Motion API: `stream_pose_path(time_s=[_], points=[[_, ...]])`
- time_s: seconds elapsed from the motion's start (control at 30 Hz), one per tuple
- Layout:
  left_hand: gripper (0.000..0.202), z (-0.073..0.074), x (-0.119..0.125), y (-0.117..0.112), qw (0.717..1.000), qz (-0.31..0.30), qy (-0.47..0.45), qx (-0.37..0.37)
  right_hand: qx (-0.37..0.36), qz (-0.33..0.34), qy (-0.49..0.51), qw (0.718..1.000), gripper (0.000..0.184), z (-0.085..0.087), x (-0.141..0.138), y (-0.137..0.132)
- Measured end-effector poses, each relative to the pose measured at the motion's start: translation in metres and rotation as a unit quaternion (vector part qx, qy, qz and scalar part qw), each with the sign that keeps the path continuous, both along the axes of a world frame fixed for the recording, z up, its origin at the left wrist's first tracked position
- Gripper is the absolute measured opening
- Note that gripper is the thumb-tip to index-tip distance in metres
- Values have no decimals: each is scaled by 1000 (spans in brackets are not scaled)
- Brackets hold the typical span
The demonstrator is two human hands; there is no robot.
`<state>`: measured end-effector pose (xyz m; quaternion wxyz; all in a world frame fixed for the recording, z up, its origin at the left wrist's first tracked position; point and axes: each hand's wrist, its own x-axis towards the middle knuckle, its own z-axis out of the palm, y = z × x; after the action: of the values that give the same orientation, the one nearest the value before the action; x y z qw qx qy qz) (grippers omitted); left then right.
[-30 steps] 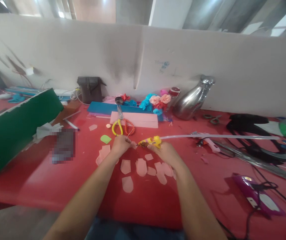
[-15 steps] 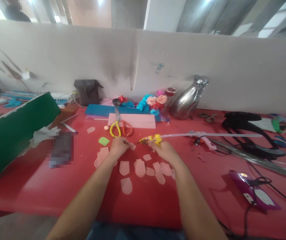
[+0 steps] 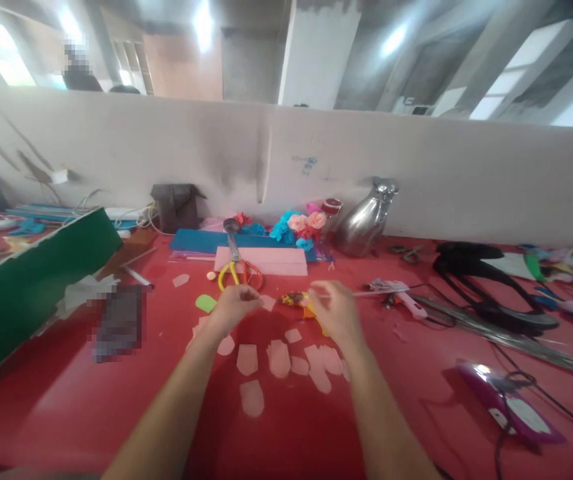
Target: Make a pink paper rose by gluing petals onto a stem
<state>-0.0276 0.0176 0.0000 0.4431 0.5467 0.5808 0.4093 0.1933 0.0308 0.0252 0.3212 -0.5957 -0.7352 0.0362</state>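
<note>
My left hand (image 3: 233,308) is closed in a pinch on a small pink paper petal (image 3: 268,303), which sticks out past the fingertips. My right hand (image 3: 337,312) is beside a yellow glue gun (image 3: 299,300), fingers apart and curved over its back end. The gun's handle shows below the fingers, outside the grasp, and its nozzle points left toward the petal. Several pink paper petals (image 3: 247,360) lie in front of both hands. Scissors with yellow and orange handles (image 3: 236,267) lie just beyond my left hand, near a green paper piece (image 3: 206,303).
Blue and pink paper flowers (image 3: 293,227) and a steel jug (image 3: 366,219) stand along the wall. A second glue gun (image 3: 401,297), a black bag-like item (image 3: 466,257) and a purple iron-like device with a cord (image 3: 511,403) are right. A green board (image 3: 41,287) stands left.
My right hand has loosened from the glue gun and lifted off its handle, while the gun's handle has swung toward me. The left hand keeps the petal. The camera view has tilted up.
</note>
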Motion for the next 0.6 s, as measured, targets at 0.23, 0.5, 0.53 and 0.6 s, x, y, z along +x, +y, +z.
stream_pose_path(time_s=[0.23,0.5,0.53,0.6], points=[[7,11,5,-9,982,-50,145,107,-78,204,-65,974,23,18,-50,-10],[23,16,8,-11,982,-33,126,138,-149,129,-14,980,17,26,-58,-4],[25,16,8,-10,981,-5,110,157,-151,118,56,980,18,25,-57,-2],[21,18,7,-9,979,36,55,194,-155,94,228,957,21,22,-55,1]])
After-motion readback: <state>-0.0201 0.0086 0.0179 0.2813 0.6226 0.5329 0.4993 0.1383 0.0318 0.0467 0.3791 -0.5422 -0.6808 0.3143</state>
